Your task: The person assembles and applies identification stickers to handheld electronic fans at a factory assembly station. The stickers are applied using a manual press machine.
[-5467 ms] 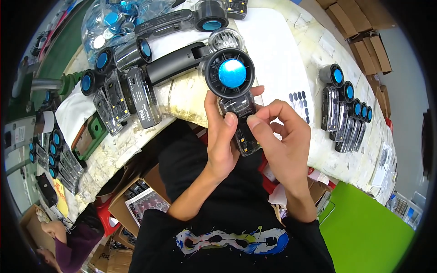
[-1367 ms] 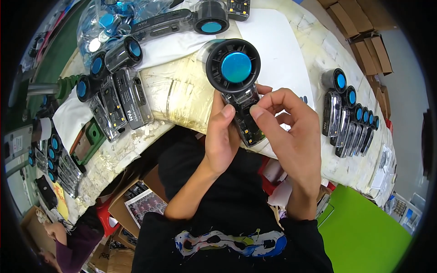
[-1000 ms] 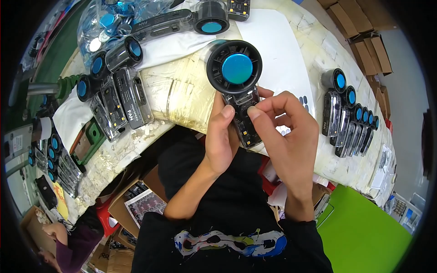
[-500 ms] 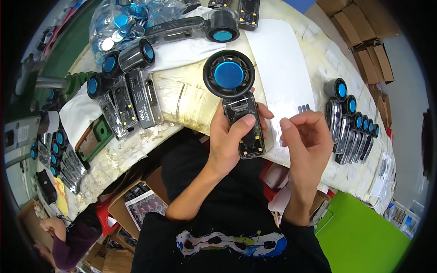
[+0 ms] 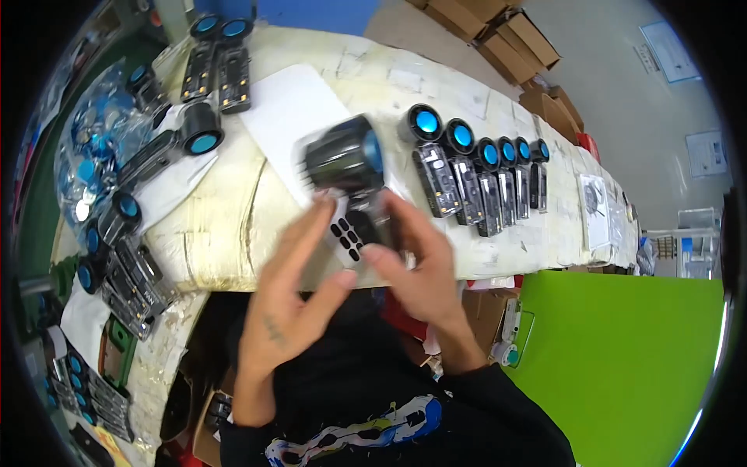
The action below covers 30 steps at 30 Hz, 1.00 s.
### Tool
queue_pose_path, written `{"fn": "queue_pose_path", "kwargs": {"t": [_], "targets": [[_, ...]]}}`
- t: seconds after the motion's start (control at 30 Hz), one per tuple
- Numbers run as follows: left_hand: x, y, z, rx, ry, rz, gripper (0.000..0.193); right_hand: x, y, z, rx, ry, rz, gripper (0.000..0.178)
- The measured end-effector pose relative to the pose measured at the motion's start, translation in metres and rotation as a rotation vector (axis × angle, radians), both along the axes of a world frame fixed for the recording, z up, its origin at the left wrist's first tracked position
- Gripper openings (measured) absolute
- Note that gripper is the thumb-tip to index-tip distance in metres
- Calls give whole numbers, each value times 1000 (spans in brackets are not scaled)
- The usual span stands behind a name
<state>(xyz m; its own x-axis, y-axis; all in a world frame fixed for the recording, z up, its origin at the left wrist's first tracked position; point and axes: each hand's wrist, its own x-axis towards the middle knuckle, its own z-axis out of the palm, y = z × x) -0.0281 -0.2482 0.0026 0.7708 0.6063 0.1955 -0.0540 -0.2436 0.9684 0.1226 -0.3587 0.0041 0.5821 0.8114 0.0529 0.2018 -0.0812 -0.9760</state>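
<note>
Centrally, a black handheld device (image 5: 352,175) with a round blue-faced head is seen blurred above the near edge of the bench (image 5: 233,226), its handle caught by the right hand (image 5: 420,268), whose fingers are closed around its lower part. The left hand (image 5: 292,296) is held beside it with fingers spread and extended, the fingertips touching or nearly touching the handle; which cannot be told through the blur. A small sheet of dark oval pads (image 5: 346,233) is seen between the two hands. Just right of the device, a row of like units (image 5: 478,171) is laid side by side, blue heads away from the person. A white sheet (image 5: 292,117) is spread behind the device, and further units (image 5: 167,152) are scattered at left.
</note>
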Motion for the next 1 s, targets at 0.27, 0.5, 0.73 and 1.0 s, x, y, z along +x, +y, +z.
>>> {"fn": "queue_pose_path", "kwargs": {"t": [0.27,0.5,0.73,1.0], "targets": [[-109,118,20,946,594,655,41,271,-123,-8,-75,-677,-896,51],[-135,152,14,808,787,529,57,366,-177,-104,-465,-642,-758,53],[-119,149,16,807,589,458,74,364,-172,-100,-407,-589,-532,54],[-118,151,27,823,599,483,69,193,-60,-4,1,-918,-518,29]]}}
